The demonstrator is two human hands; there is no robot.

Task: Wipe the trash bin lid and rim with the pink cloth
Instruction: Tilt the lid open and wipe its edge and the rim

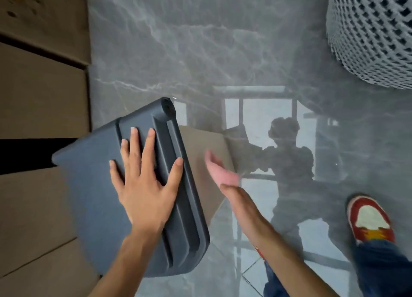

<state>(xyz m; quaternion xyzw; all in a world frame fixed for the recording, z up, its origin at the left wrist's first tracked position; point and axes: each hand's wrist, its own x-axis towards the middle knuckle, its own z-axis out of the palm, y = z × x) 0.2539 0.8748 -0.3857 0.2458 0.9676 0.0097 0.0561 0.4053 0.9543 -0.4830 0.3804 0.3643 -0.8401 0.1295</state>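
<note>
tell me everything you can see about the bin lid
The lid is dark blue-grey, looks like matte moulded plastic, roughly rectangular with rounded corners. Raised ridges and grooves run along its right side, ending at the far corner in a round hinge knuckle. It looks closed, set at an angle beside brown boards over a glossy grey marbled floor. The left hand lies flat on it, fingers spread; the right hand is off it, open. No cloth shows.

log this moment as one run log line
left hand: flat on bin lid | right hand: open, empty | pink cloth: not visible
</note>
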